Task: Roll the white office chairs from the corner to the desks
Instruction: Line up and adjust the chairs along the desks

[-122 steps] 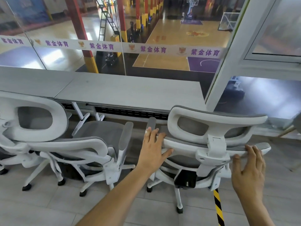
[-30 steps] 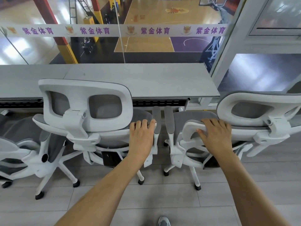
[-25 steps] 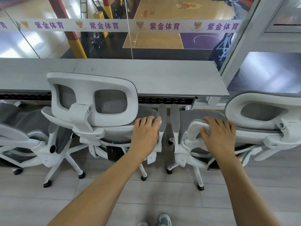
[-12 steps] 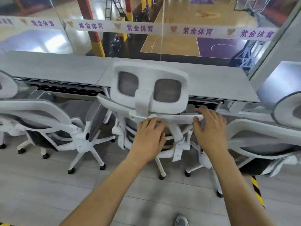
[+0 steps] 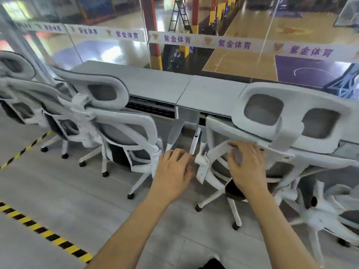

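Note:
A white office chair with grey mesh and a two-hole headrest (image 5: 291, 117) stands at the grey desk (image 5: 211, 94), its back towards me. My right hand (image 5: 246, 167) has its fingers curled over the left end of that chair's back bar. My left hand (image 5: 172, 171) lies flat in the gap to the left, fingertips close to the chair's white armrest post (image 5: 202, 164), and holds nothing. A second white chair (image 5: 126, 131) stands at the desk to the left, turned partly sideways.
A third chair (image 5: 17, 78) is at the far left, and another chair's base (image 5: 320, 212) shows low on the right. A glass wall with a banner (image 5: 231, 43) runs behind the desk. Yellow-black tape (image 5: 48, 235) marks the grey floor.
The view has swung left, so the held chair now sits to the right. My left hand has come off its back bar and moved left. My right hand still holds the bar.

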`<state>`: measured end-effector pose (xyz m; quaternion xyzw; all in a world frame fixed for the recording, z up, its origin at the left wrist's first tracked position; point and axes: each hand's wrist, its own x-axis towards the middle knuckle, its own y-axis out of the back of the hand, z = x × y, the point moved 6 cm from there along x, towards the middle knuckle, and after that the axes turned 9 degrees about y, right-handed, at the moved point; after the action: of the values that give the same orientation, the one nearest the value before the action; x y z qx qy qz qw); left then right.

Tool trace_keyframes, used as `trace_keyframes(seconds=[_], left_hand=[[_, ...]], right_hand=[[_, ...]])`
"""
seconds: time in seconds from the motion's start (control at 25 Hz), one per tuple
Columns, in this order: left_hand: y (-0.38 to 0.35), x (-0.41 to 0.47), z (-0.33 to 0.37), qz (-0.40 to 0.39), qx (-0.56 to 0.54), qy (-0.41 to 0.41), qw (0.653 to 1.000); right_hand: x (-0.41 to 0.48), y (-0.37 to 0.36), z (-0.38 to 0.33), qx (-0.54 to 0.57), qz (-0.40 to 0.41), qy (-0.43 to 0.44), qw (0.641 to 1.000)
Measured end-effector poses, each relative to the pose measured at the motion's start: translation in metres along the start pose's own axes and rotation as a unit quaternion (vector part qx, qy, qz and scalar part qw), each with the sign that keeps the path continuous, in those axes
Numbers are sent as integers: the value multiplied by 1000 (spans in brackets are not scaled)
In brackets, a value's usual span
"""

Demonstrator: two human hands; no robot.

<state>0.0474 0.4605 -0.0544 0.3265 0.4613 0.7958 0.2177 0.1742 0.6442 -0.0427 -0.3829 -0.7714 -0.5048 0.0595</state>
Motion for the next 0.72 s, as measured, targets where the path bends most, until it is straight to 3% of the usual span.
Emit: trace_keyframes(seconds=[0.36,0.52,0.6,0.72], left_hand=[[37,60,-162,6,20,95,995],[60,93,-242,28,40,163,985],[58,111,-263,-5,74,133,988],[39,144,-257,-30,106,4,994]], right_hand=[[101,-153,-95,86,-75,46,992],[150,-222,-150,82,-123,131,980],[164,-245,-168,83,-143,129,978],[179,-262,-183,71,-141,117,980]])
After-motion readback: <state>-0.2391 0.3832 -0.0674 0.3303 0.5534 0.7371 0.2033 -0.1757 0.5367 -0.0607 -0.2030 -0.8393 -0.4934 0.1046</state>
